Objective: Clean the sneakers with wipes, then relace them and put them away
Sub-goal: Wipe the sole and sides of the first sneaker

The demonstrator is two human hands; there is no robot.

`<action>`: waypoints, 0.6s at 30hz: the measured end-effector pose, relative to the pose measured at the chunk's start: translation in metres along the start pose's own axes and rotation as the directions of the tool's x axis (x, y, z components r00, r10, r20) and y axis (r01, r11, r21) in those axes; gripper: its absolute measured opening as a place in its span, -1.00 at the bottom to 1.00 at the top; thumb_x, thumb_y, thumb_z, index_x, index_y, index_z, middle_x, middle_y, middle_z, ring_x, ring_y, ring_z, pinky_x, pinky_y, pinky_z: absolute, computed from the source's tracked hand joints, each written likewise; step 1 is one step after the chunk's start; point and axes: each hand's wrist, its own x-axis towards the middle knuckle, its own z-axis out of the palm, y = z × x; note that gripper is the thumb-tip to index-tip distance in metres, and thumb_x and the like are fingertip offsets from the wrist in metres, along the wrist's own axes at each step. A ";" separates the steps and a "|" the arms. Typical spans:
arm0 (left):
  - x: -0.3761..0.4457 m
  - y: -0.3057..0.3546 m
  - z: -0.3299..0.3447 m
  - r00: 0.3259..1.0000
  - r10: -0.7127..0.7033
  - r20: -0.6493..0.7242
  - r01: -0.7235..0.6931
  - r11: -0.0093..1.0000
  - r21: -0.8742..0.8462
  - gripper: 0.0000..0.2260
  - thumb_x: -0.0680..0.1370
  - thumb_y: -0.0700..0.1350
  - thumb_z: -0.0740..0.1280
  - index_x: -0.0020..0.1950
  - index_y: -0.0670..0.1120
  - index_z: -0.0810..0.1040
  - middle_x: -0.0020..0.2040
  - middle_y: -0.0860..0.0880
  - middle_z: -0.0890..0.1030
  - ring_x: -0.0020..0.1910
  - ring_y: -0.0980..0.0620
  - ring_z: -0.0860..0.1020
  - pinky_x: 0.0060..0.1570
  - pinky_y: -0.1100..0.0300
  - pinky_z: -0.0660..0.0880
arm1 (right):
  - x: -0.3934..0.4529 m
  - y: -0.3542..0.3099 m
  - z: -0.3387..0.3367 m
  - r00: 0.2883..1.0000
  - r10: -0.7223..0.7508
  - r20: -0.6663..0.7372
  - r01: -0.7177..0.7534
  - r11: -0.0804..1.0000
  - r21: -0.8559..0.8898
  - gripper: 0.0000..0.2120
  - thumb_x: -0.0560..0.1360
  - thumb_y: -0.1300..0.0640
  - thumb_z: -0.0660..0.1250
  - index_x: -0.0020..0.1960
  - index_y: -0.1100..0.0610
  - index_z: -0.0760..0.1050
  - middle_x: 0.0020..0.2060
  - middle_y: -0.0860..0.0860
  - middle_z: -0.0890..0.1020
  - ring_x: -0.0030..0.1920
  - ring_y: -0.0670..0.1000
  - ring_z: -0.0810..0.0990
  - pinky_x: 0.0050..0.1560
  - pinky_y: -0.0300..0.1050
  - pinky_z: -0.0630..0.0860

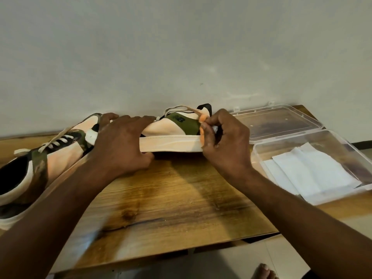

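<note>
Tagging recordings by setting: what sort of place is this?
Probably a room in a home: a wooden table pushed against a plain painted wall, tiled floor below, and a clear plastic box of wipes beside the sneakers.

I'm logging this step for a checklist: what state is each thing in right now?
Right sneaker: on its side, held.
Left sneaker: upright on table, laced.
Left hand: grips the held sneaker's toe.
Right hand: fingers curled at its heel; what they pinch is unclear.
Plastic box: lid open.
Wipes: inside box, flat.
</note>
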 end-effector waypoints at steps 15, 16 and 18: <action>-0.006 -0.001 0.005 0.988 -0.148 -0.038 0.097 0.802 -0.590 -0.28 0.20 0.13 0.44 0.34 0.49 0.38 0.14 0.14 0.60 0.08 0.27 0.55 0.00 0.53 0.41 | 0.012 -0.041 -0.051 0.979 0.202 0.012 -0.171 0.794 0.584 -0.94 0.62 0.24 0.41 -0.01 0.11 0.59 -0.14 0.00 0.71 -0.14 -0.01 0.69 -0.16 -0.11 0.66; -0.006 0.000 0.006 0.986 -0.159 -0.040 0.105 0.800 -0.591 -0.24 0.20 0.14 0.44 0.39 0.44 0.35 0.21 0.07 0.59 0.10 0.21 0.54 0.03 0.46 0.44 | 0.010 -0.048 -0.051 0.984 0.175 0.024 -0.151 0.766 0.625 -0.95 0.62 0.25 0.41 0.00 0.13 0.58 -0.14 0.01 0.71 -0.14 -0.01 0.69 -0.19 -0.12 0.65; -0.004 -0.002 0.004 0.989 -0.143 -0.043 0.086 0.780 -0.620 -0.11 0.21 0.09 0.52 0.52 0.28 0.28 0.34 0.02 0.52 0.24 0.08 0.53 0.18 0.17 0.55 | 0.004 -0.059 -0.046 0.992 0.121 0.037 -0.114 0.731 0.672 -0.94 0.62 0.28 0.40 0.00 0.14 0.58 -0.14 0.04 0.70 -0.15 0.01 0.69 -0.21 -0.12 0.65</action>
